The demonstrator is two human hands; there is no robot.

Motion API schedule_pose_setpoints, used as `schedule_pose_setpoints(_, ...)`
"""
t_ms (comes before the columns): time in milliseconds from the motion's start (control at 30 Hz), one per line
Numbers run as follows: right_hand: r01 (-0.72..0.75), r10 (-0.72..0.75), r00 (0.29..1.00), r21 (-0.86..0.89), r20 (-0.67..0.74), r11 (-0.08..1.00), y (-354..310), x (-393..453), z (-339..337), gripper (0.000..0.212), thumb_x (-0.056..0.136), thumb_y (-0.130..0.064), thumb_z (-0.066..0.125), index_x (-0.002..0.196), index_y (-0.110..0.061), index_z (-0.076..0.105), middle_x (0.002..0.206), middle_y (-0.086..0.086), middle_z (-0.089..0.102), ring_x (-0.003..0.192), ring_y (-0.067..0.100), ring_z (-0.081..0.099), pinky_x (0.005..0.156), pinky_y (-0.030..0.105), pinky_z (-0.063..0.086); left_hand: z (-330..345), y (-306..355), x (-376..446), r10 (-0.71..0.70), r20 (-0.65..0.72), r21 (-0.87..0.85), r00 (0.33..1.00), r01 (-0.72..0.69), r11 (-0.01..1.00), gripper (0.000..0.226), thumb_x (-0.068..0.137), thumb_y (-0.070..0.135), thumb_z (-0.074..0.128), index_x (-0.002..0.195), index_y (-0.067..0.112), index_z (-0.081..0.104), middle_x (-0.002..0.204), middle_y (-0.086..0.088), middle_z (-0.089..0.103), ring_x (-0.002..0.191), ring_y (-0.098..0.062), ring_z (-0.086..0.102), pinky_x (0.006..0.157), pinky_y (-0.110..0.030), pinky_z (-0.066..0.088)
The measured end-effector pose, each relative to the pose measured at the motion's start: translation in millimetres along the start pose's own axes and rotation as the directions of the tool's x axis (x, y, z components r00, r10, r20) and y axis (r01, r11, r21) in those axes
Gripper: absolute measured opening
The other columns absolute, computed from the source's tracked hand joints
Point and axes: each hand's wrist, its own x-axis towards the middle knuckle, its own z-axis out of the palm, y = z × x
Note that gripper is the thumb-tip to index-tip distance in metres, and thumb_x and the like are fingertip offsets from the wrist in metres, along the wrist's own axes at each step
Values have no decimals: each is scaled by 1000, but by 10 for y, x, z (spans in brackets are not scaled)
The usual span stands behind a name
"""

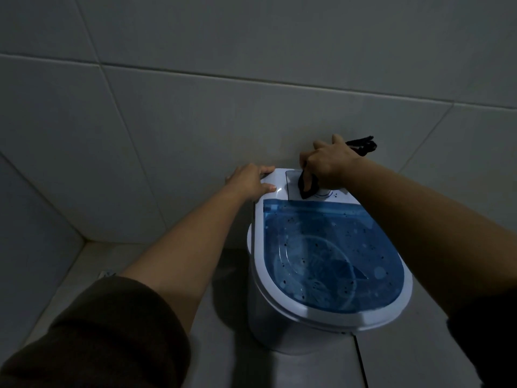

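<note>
A small white washing machine (275, 320) stands on the tiled floor (223, 351) in the lower middle of the frame, its back edge hard against the tiled wall (195, 107). Its blue see-through lid (330, 256) lies shut and fills most of the top, leaving only a narrow white rim around the curved front edge. A grey control panel (292, 179) runs in a strip behind the lid, along the wall side.

The left hand (249, 180) rests on the machine's upper left corner. Its fingers (267, 170) are fairly straight and spread flat over the rounded edge, holding nothing, with the thumb lying on the white top just left of the panel.

The right hand (331, 163) is above the panel, right of centre, with its fingers (305, 158) curled tightly round a black cloth (306, 187). One end of the cloth hangs down from the fist and touches the panel beside a round dial (326, 195). The other end sticks out past the hand toward the upper right, close to the wall. What kind of garment it is cannot be told in the dim light.

Left of the machine the floor is open as far as the corner at the left edge of the frame, where a side wall meets it. Right of the machine the right forearm hides most of the floor. A dark sleeve (98, 331) fills the lower left corner.
</note>
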Motion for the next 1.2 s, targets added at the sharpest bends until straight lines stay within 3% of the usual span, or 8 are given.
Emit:
schedule_pose_setpoints(233, -63, 65, 998, 97, -18, 993, 72, 50, 93, 36, 91, -26, 54, 127, -25, 57, 136, -4, 50, 122, 23, 39, 98, 45, 30, -11, 14, -15, 1, -2, 18, 1000, -1, 1000, 62, 81, 34, 68, 139, 30, 43, 143, 1, 50, 131, -24, 46, 111, -49, 34)
schedule_pose_setpoints(567, -146, 155, 987, 179, -38, 973, -2, 127, 72, 40, 96, -33, 42, 135, -34, 51, 140, -3, 45, 128, 27, 38, 102, 46, 29, -20, 51, -51, -13, 11, 33, 1000, 13, 999, 62, 81, 35, 67, 138, 30, 43, 142, -1, 51, 130, -25, 47, 110, -48, 35)
schedule_pose_setpoints(900, -200, 203, 979, 145, -4, 969, 88, 170, 87, 42, 95, -41, 42, 133, -30, 52, 134, -2, 47, 126, 26, 39, 101, 45, 29, -55, 133, -116, -14, 47, 100, 999, 9, 995, 62, 85, 36, 63, 142, 31, 38, 144, -4, 49, 130, -28, 46, 108, -49, 36)
schedule_pose_setpoints(1100, -188, 188, 982, 138, 13, 972, 229, 97, 158, 40, 95, -39, 41, 133, -35, 52, 134, -2, 46, 126, 26, 39, 100, 44, 29, -117, 240, -133, -27, 61, 23, 998, 25, 999, 61, 86, 23, 65, 142, 21, 40, 146, -4, 45, 132, -23, 44, 107, -31, 35)
schedule_pose_setpoints(1200, -197, 195, 980, 172, 33, 965, 298, 67, 212, 41, 94, -39, 43, 134, -35, 51, 133, -2, 46, 127, 26, 39, 100, 43, 30, -101, 280, -122, -38, 41, -43, 998, 40, 998, 55, 89, 24, 61, 140, 21, 43, 146, -5, 46, 132, -23, 45, 106, -31, 36)
